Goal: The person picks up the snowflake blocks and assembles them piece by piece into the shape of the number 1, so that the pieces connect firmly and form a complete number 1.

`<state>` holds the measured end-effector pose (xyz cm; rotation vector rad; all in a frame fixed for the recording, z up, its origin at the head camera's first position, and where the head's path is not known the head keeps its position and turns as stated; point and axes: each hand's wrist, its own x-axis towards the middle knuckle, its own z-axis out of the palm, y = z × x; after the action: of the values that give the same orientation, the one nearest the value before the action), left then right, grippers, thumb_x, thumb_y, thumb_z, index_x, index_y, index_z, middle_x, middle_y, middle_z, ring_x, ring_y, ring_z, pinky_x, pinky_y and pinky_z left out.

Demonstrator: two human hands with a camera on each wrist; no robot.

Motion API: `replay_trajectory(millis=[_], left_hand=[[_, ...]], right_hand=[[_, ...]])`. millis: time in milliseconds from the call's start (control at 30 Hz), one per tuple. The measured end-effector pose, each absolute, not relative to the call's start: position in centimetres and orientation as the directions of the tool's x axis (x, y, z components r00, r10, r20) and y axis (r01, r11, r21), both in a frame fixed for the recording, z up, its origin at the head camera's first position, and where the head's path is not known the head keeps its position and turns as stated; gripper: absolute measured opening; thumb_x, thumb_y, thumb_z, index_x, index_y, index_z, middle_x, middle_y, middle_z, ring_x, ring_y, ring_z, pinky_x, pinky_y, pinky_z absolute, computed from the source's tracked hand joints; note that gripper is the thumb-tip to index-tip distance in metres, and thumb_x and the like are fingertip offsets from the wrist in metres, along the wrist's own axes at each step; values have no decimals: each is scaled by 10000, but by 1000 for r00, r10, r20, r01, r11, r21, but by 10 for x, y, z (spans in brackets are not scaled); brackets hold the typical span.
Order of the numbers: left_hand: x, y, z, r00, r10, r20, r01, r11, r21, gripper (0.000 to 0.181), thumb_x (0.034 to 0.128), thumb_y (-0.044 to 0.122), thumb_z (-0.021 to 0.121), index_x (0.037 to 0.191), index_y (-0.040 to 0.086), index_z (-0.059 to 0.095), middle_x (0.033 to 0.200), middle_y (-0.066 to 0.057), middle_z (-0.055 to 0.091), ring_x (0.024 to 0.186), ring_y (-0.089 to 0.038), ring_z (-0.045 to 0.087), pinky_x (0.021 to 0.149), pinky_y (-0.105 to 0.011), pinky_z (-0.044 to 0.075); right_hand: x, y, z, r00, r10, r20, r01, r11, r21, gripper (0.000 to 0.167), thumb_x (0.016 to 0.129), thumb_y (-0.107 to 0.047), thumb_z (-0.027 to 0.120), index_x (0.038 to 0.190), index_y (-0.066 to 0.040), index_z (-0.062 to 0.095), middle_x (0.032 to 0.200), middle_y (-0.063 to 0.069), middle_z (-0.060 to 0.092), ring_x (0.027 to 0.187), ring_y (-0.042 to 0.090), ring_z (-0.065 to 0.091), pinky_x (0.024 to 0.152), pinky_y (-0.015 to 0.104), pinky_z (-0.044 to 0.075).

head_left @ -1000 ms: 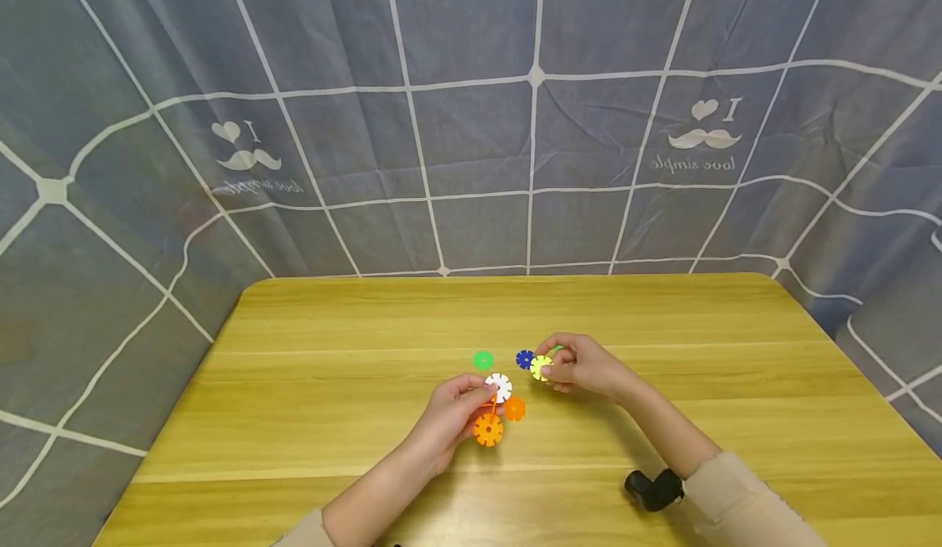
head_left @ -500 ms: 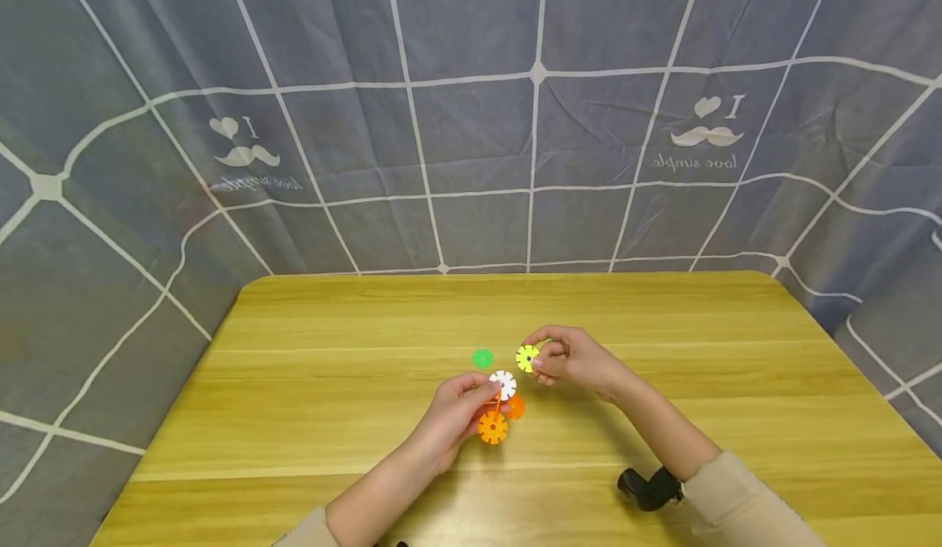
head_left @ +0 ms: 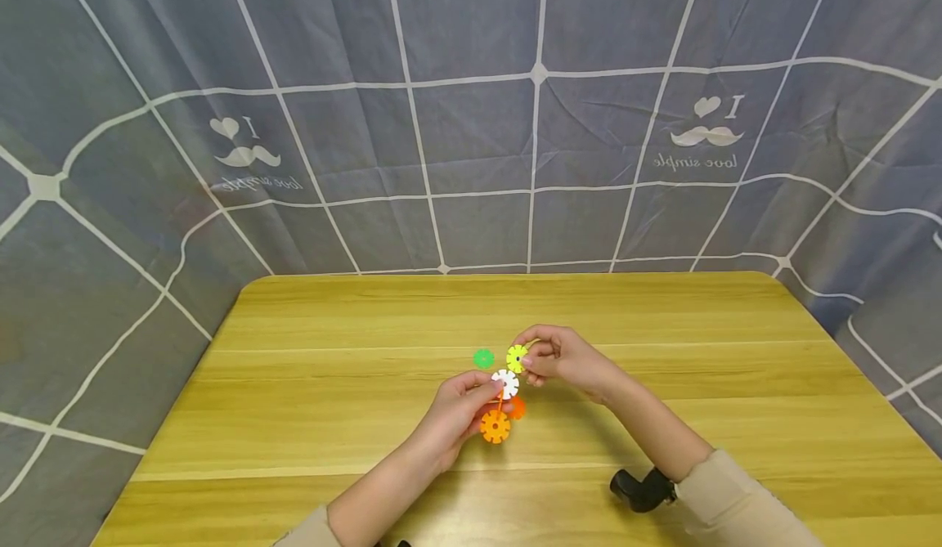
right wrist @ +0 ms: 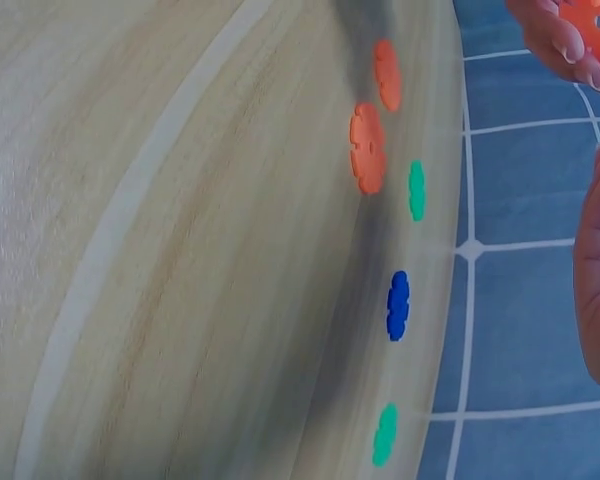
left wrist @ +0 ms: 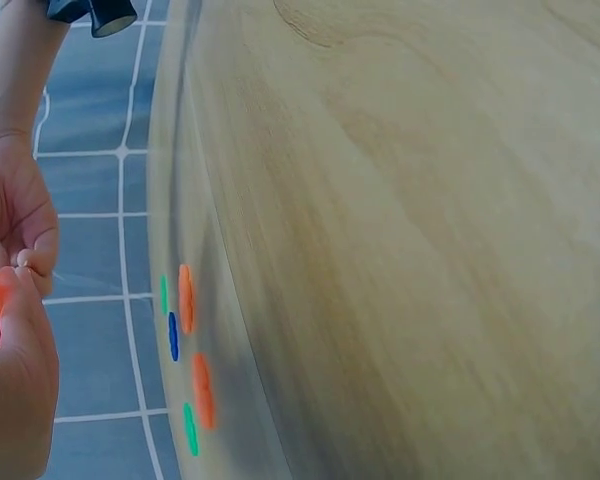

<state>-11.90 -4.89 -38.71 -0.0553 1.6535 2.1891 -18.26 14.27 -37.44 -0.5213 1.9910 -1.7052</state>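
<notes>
My left hand (head_left: 452, 418) pinches a joined set of notched plastic discs between thumb and fingers. A white disc (head_left: 505, 384) is at its top, an orange disc (head_left: 495, 427) hangs below, and another orange piece seen edge-on links them. With thumb and fingertips my right hand (head_left: 565, 360) holds a yellow notched disc (head_left: 517, 359). The yellow rim is right by the white disc's upper edge; I cannot tell whether they interlock. In the right wrist view, part of the held orange disc (right wrist: 598, 30) shows at the upper right; fingers hide some of the set.
Loose discs lie on the wooden table (head_left: 331, 416): a green disc (head_left: 483, 358), an orange disc (head_left: 518, 408), and, in the right wrist view, a blue disc (right wrist: 397, 306) and a second green disc (right wrist: 384, 435). A black object (head_left: 643, 490) is by the right sleeve. A grey curtain hangs behind.
My right hand has moved left with the yellow disc, bringing it up to the white disc and covering the blue one. My left hand has shifted slightly right with its set.
</notes>
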Motion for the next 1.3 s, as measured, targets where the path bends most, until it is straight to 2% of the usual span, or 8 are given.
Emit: replay_trajectory(millis=[200, 600, 967, 1167, 1300], left_hand=[[-117, -49, -387, -917, 298, -264, -335, -221, 916, 245, 942, 128, 544, 1086, -69, 563, 885, -77, 683, 761, -112, 658, 652, -202, 542], [-117, -48, -386, -919, 308, -247, -326, -240, 914, 258, 950, 118, 536, 1102, -90, 546, 900, -81, 675, 769, -108, 655, 683, -214, 546], [-114, -46, -386, -938, 242, -246, -304, -242, 921, 219, 945, 62, 523, 1070, -116, 552, 918, -124, 678, 724, -89, 651, 672, -199, 542], [-109, -45, -386, -942, 220, -254, -306, -251, 918, 172, 944, 15, 503, 1011, -136, 548, 995, -207, 665, 714, -96, 637, 718, -232, 544], [-107, -46, -385, -942, 223, -251, -306, -261, 916, 146, 947, 15, 493, 990, -117, 540, 1035, -218, 655, 726, -97, 636, 758, -251, 540]], right_hand=[[-180, 140, -376, -812, -576, -91, 22, 124, -992, 245, 929, 36, 501, 1148, 136, 452, 764, 30, 606, 651, 104, 562, 639, 236, 522], [-180, 137, -380, -804, -591, -58, 28, 60, -998, 224, 945, 2, 495, 1129, 125, 462, 750, 25, 580, 647, 102, 532, 614, 207, 492], [-178, 132, -389, -825, -565, -13, 16, -1, -1000, 236, 933, 28, 500, 1115, 170, 452, 777, 12, 591, 643, 83, 538, 603, 184, 494], [-173, 125, -392, -805, -586, 88, -91, -24, -996, 217, 923, 69, 486, 1098, 194, 457, 784, 39, 573, 628, 78, 524, 580, 173, 474], [-172, 122, -392, -785, -599, 156, -161, -46, -986, 202, 922, 81, 475, 1090, 193, 468, 795, 49, 567, 630, 84, 516, 579, 177, 467]])
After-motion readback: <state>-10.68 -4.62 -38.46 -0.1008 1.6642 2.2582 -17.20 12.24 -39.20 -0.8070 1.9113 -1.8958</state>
